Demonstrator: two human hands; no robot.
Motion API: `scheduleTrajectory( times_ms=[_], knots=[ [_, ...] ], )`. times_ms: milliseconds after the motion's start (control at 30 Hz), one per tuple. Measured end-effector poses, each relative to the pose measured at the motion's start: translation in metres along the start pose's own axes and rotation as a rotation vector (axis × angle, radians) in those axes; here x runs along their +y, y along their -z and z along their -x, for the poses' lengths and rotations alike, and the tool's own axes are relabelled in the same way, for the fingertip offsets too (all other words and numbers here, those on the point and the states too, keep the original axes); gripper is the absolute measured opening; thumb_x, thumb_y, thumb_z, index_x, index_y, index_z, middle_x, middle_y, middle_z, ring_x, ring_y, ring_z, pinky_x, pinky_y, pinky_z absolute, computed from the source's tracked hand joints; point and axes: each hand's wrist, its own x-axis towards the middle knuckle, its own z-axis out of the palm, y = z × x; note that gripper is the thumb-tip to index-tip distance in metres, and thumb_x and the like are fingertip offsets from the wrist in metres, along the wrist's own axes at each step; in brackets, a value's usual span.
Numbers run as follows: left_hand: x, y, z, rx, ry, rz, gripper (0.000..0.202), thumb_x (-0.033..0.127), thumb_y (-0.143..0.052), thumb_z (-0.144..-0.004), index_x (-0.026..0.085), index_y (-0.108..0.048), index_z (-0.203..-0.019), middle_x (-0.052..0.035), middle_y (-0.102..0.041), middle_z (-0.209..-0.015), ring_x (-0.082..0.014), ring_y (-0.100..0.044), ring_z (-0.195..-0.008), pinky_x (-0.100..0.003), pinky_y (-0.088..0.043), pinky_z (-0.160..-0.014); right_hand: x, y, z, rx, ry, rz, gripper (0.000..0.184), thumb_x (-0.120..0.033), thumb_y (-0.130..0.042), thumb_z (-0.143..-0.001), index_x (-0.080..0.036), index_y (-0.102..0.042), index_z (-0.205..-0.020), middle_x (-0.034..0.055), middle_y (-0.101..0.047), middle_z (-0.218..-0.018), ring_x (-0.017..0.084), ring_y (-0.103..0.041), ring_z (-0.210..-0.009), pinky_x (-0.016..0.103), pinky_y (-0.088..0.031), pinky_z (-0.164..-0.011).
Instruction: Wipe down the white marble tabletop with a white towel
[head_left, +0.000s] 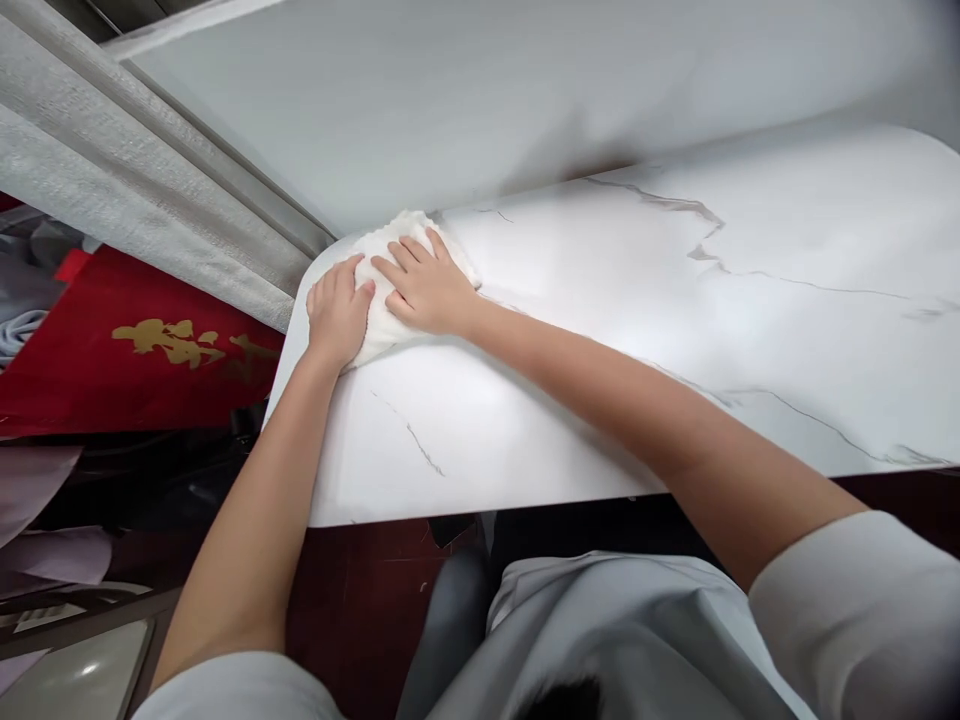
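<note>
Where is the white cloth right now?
In the head view, the white cloth lies on the left end of the marbled tabletop, near the grey panel, beneath the left hand and right hand.

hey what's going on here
A person has both hands on a folded-looking white cloth at the left end of a white, grey-veined tabletop. The left grip lies on the cloth's near-left side, the right grip spread over its right part. A pale upright panel stands along the far edge.
</note>
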Motion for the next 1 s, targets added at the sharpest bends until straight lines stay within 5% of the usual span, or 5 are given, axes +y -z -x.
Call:
scheduleTrajectory(
  times_ms=[133, 400, 600, 800, 1000],
  knots=[
    [0.018, 0.002, 0.051, 0.020, -0.036, -0.039, 0.048, 0.031, -0.037, -0.096, 0.027, -0.046, -0.143, -0.0077, -0.049, -0.148, -0.0282, -0.039, -0.141, -0.049, -0.022, -0.119, -0.023, 0.031, 0.053, -0.065, 0.011, 0.068, 0.051, -0.027, -0.029, -0.098, -0.013, -0.044, -0.145, 0.0152, -0.044, -0.147, 0.030, -0.035, -0.140, 0.062, -0.014, -0.118],
    [0.057, 0.011, 0.145, -0.069, -0.118, -0.049, 0.053, 0.035, -0.029, -0.096, 0.019, -0.042, -0.146, -0.0135, -0.044, -0.151, -0.0304, -0.034, -0.144, -0.054, -0.019, -0.120, -0.060, 0.064, 0.150, 0.029, 0.041, 0.022, 0.052, -0.029, -0.037, -0.097, -0.004, -0.044, -0.142, 0.0238, -0.044, -0.143, 0.039, -0.035, -0.137, 0.065, -0.016, -0.115],
    [0.081, 0.012, 0.193, -0.080, -0.125, -0.053, 0.052, 0.034, -0.025, -0.099, 0.018, -0.039, -0.146, -0.0148, -0.043, -0.151, -0.0292, -0.033, -0.144, -0.055, -0.016, -0.121, -0.069, 0.089, 0.194, 0.019, 0.093, -0.011, 0.052, -0.028, -0.039, -0.095, -0.002, -0.045, -0.140, 0.0261, -0.045, -0.140, 0.041, -0.036, -0.134, 0.073, -0.010, -0.112],
    [0.088, 0.011, 0.197, -0.096, -0.135, -0.064, 0.050, 0.032, -0.027, -0.099, 0.018, -0.040, -0.146, -0.0151, -0.044, -0.150, -0.0299, -0.034, -0.144, -0.057, -0.016, -0.120, -0.071, 0.096, 0.199, -0.020, 0.079, -0.022, 0.052, -0.029, -0.040, -0.095, -0.003, -0.045, -0.140, 0.0256, -0.046, -0.140, 0.042, -0.037, -0.134, 0.073, -0.010, -0.113],
    [0.083, 0.005, 0.159, -0.082, -0.103, -0.058, 0.050, 0.033, -0.029, -0.096, 0.021, -0.042, -0.143, -0.0135, -0.046, -0.148, -0.0306, -0.036, -0.142, -0.056, -0.019, -0.119, -0.058, 0.081, 0.156, -0.080, -0.032, -0.024, 0.052, -0.030, -0.042, -0.096, -0.006, -0.044, -0.143, 0.0250, -0.045, -0.142, 0.044, -0.035, -0.136, 0.075, -0.010, -0.111]
  ],
)
